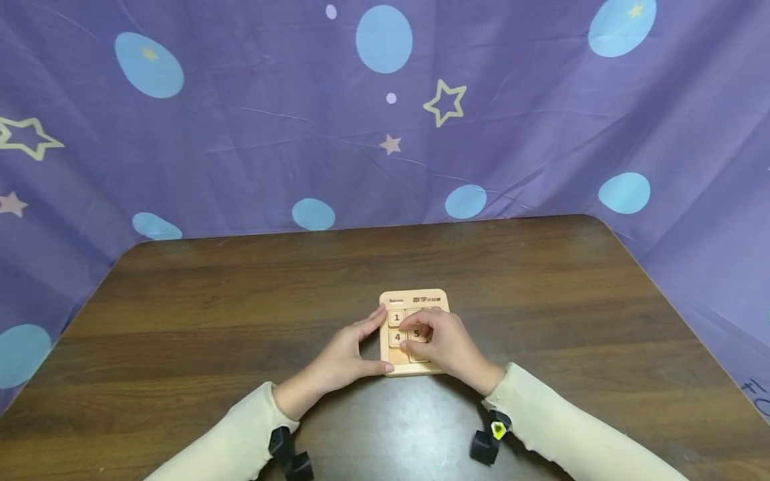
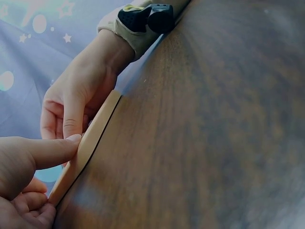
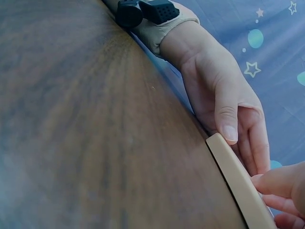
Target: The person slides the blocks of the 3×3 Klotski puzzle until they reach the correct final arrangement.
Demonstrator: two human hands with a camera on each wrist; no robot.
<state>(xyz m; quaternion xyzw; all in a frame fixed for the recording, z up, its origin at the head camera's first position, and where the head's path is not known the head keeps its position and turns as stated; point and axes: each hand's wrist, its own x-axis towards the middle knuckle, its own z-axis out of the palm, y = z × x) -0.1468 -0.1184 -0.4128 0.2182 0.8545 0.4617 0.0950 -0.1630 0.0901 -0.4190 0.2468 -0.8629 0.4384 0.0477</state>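
A wooden number sliding puzzle lies on the table, with tiles 1, 4 and 5 readable. My left hand holds its left side, thumb at the lower left corner and fingertips by the upper left edge. In the left wrist view, that thumb lies against the frame's edge. Over the tiles is my right hand, fingers bent, with thumb and index fingertips at the tile marked 4. Bare tray shows below this tile. The right hand hides most right-hand tiles.
The brown wooden table spreads around the puzzle. A purple curtain with stars and blue spots hangs behind its far edge. Black wrist devices are strapped over both pale sleeves.
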